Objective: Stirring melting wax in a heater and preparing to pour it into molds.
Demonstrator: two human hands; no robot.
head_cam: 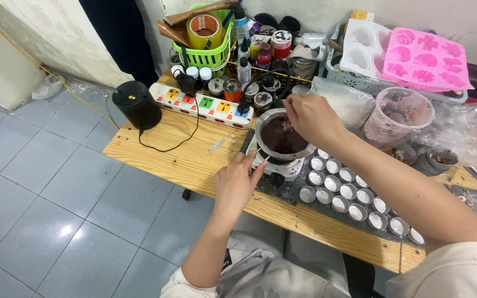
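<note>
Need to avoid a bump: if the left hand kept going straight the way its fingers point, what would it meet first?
Probably the metal pot of dark liquid: the left hand points up-right, fingertips already at its near rim. Depth is unclear.

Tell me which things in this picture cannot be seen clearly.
- Head view: the right hand covers the tool it holds over the metal pot.
- The pot hides most of the small white heater below it.
- The left hand hides its own fingertips at the heater's edge.
- The bottle labels are too small.

Round shiny metal pot (pixel 280 138) w/ glossy dark liquid; small bright metal cups (pixel 349 191), smooth; pale grainy wooden table (pixel 183 154), matt; pink glossy silicone mould (pixel 426 59).
</note>
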